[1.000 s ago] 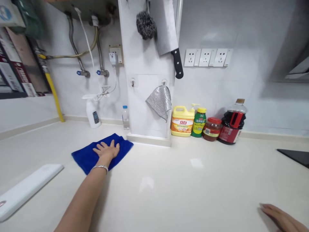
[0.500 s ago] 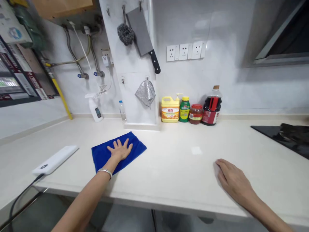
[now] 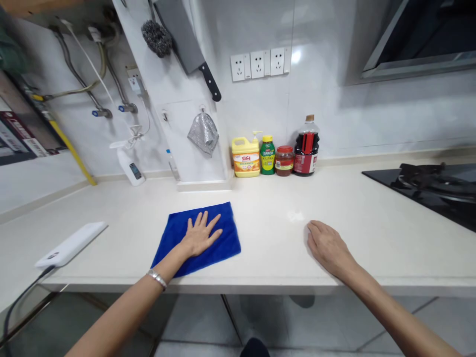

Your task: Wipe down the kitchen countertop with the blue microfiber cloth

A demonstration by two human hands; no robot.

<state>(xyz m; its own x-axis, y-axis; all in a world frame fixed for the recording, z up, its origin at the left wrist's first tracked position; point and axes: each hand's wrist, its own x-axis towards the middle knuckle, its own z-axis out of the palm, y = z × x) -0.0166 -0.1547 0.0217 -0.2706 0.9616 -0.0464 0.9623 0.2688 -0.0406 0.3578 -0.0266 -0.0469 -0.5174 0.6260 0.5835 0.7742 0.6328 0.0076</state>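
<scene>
My left hand (image 3: 201,235) lies flat with its fingers spread, pressing on a blue cloth (image 3: 226,243) laid out on the pale countertop (image 3: 267,238). A silver bracelet (image 3: 157,279) circles the left wrist. To the right, my right hand (image 3: 329,245) rests on the counter, its fingers curled together and nothing visible in them. No object touches the right hand apart from the countertop.
A white power bank (image 3: 72,244) with a black cable lies at left. Along the wall stand a white spray bottle (image 3: 130,166), a yellow detergent jug (image 3: 246,159), a red-lidded jar (image 3: 284,161) and other bottles. A cleaver (image 3: 186,42) hangs above; a gas stove (image 3: 439,186) is at right.
My left hand has slid the blue cloth rightward and nearer the counter's front edge, turning it somewhat. The head view has shifted; my right hand still rests on the counter.
</scene>
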